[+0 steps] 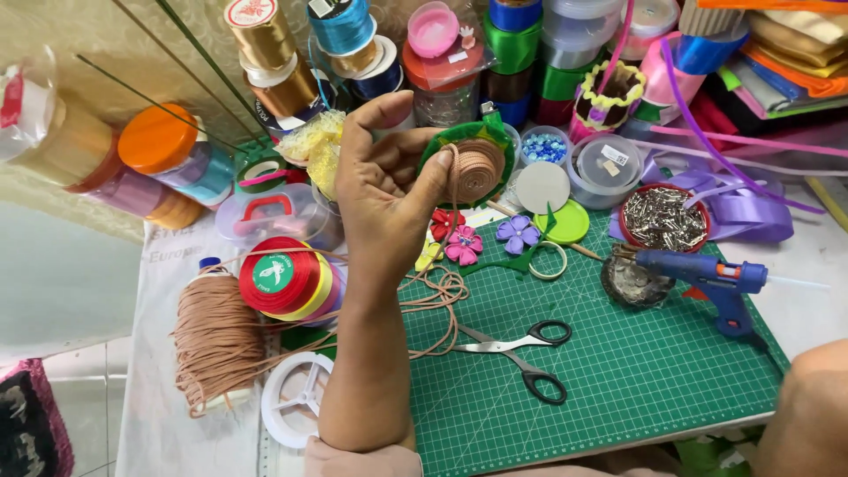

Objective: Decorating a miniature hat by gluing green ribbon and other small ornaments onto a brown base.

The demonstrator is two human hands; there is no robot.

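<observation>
My left hand [384, 190] is raised above the table and holds a round green disc [466, 163] by its left edge, thumb pressed on its face. A flat spiral of tan cord [477, 168] covers the disc's middle. The cord's loose end hangs down to loops [437, 291] on the green cutting mat [636, 371] and runs on to a big tan cord spool [216, 340] at the left. My right hand is out of view; only a bare limb [808, 411] shows at the lower right corner.
Scissors [521, 353] lie on the mat below the hand. A blue glue gun [715, 283] rests at the right by a bowl of metal clips [661, 218]. Small fabric flowers [464, 243], ribbon rolls [287, 278], jars and ribbon spools crowd the back and left.
</observation>
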